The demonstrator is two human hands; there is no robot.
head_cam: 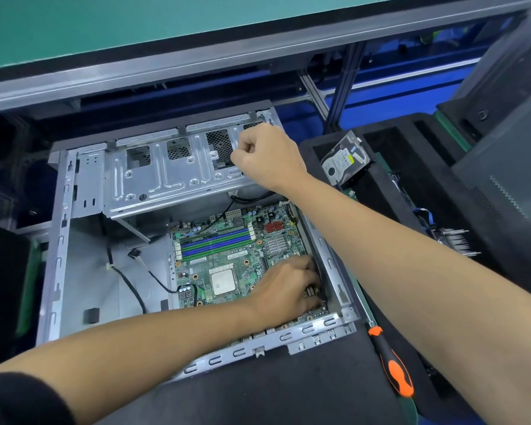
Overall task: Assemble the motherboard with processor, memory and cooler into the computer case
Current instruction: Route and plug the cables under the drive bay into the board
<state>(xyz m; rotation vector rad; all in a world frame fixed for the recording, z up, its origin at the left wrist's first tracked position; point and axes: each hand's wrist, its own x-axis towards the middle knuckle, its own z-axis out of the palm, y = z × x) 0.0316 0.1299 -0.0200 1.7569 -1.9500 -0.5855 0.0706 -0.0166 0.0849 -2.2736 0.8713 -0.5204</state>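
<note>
The open silver computer case (59, 240) lies flat on a black mat. The green motherboard (227, 262) sits in the case's near right corner, with the processor (223, 282) in its socket and blue and green memory slots (216, 242) behind it. No cooler is on the processor. My left hand (285, 286) lies on the board's right edge by the case wall, fingers curled down over it. My right hand (264, 151) is a fist at the right end of the raised drive cage (154, 176), gripping its edge.
An orange-and-black screwdriver (393, 363) lies on the mat right of the case. A hard drive (344, 162) leans in a black foam tray (411, 179) at the right. Black cables (129, 280) trail over the case floor left of the board. A dark panel (503, 194) stands far right.
</note>
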